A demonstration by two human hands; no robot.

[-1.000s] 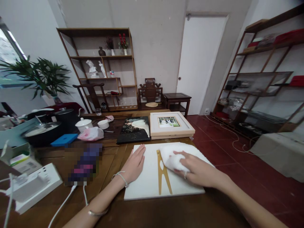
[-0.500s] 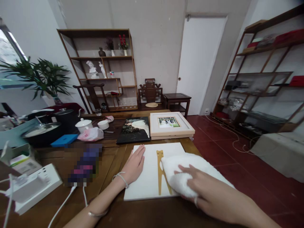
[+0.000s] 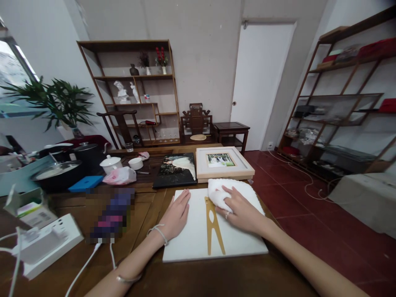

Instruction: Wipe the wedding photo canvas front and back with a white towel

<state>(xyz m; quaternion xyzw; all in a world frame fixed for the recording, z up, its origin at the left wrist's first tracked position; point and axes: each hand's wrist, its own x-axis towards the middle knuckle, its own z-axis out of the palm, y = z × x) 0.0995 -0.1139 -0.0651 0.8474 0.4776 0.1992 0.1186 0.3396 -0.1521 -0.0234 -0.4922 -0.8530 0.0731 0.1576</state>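
Observation:
A white board (image 3: 192, 243) lies flat on the wooden table, with a gold A-shaped piece (image 3: 213, 227), like a frame's easel stand, along its middle. My left hand (image 3: 177, 212) rests flat on the board's left side, fingers together and stretched out. My right hand (image 3: 239, 208) grips a bunched white towel (image 3: 219, 194) and presses it on the board's upper right part. The towel covers the top right corner of the board and touches the upper end of the gold piece.
Behind the board lie a framed photo (image 3: 201, 167) and a dark photo panel (image 3: 167, 175). To the left are a blurred-out phone-like object (image 3: 113, 212) with white cables, a power strip (image 3: 58, 247), a blue box (image 3: 85, 183), a pink-white plastic bag (image 3: 119, 176) and pots.
My right hand has moved the towel away from me to the board's far right edge, uncovering the gold piece's lower legs and the board's near right corner. My left hand has stayed put.

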